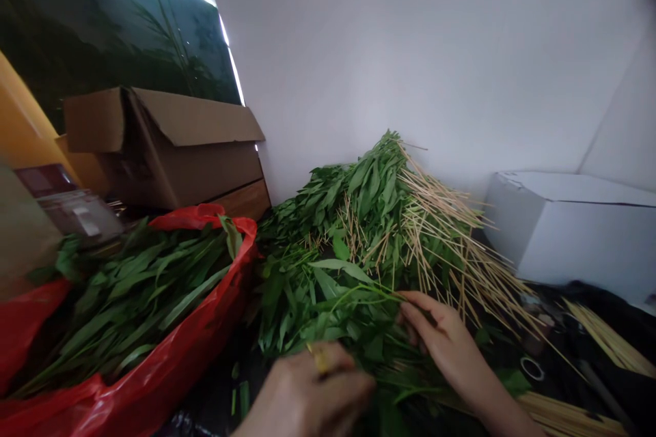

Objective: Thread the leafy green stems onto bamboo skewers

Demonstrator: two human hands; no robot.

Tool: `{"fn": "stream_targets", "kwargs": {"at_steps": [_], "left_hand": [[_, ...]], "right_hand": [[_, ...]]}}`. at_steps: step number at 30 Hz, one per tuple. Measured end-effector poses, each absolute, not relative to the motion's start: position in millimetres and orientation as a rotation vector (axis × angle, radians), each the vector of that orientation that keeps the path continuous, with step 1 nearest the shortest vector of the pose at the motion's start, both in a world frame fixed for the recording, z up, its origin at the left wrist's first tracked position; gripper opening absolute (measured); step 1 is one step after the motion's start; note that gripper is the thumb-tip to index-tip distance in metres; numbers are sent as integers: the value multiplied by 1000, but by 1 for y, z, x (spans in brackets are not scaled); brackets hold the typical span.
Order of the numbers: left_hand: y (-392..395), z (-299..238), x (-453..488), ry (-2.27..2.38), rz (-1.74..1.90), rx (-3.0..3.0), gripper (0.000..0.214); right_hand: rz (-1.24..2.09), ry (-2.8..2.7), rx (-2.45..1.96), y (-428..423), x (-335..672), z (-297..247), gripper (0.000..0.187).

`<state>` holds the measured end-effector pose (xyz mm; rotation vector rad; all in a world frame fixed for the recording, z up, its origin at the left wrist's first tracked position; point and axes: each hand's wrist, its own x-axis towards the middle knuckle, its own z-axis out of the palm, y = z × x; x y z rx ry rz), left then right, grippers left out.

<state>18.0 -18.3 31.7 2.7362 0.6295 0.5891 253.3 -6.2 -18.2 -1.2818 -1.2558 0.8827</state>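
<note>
My right hand (438, 338) pinches the end of a green leafy stem (366, 285) between thumb and fingers. The stem's long, narrow leaves stretch off to the left over a loose pile of green leaves (292, 311). Closer to me, my left hand (310, 389) is closed, slightly blurred, with a yellow ring on one finger. What its fingers hold, if anything, is hidden. Behind both hands rises a heap of leafy bunches (374, 177) with thin wooden skewers (451, 225) sticking out toward the right.
At left, a red plastic bag (205, 334) lies open, full of long-leaved stems (138, 287). A cardboard box (199, 164) stands behind it. To the right are a white box (589, 239), a roll of tape (531, 369) and more skewers (568, 413). A pale wall (410, 48) closes the back.
</note>
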Motion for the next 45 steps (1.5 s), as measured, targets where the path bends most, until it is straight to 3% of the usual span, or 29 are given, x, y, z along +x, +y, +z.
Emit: {"fn": "stream_targets", "kwargs": {"at_steps": [4, 11, 15, 19, 25, 28, 33, 39, 45], "left_hand": [[29, 45, 33, 908, 1055, 2978, 19], [61, 36, 54, 868, 706, 3399, 10], [64, 32, 55, 731, 687, 3464, 10], [69, 33, 51, 745, 915, 3190, 11], [86, 60, 23, 1165, 1400, 2199, 12], [73, 70, 23, 1071, 1179, 2155, 20], [45, 57, 42, 797, 728, 2679, 11], [55, 39, 49, 694, 368, 3132, 18], [60, 38, 48, 686, 352, 3263, 6]], "right_hand": [[917, -1317, -1257, -9, 250, -17, 47], [1029, -1348, -1223, -9, 244, -21, 42], [1094, -1361, -1219, -9, 240, -22, 38], [1122, -1392, -1187, -10, 239, -24, 35], [1199, -1322, -1177, -9, 246, -22, 36], [1218, -1308, -1157, -7, 244, -22, 34], [1223, -1333, -1127, -9, 238, -22, 29], [1168, -1406, -1168, -14, 236, -21, 22], [553, -1696, -1330, -15, 241, -21, 17]]}}
